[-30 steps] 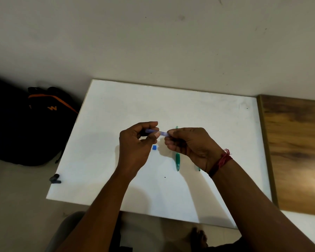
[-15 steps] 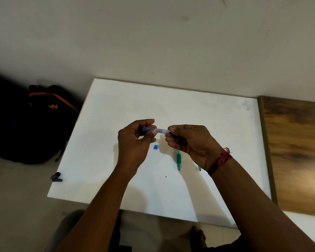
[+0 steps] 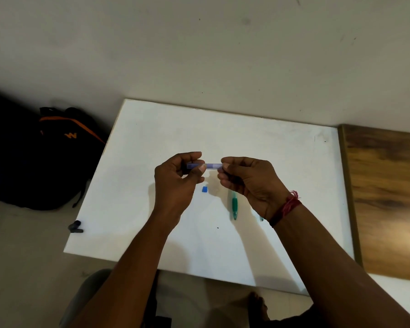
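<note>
Both left hand and right hand fingers pinch the blue barrel — well inside table edges.

Translucent plastic pen barrel; matt white board; grained wood.

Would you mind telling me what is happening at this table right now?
A person holds a blue pen level above the white table, the left hand pinching one end and the right hand the other. A small blue piece and a green pen lie on the table below them. The blue pen seems to be coming apart or going together; which, I cannot tell.
</note>
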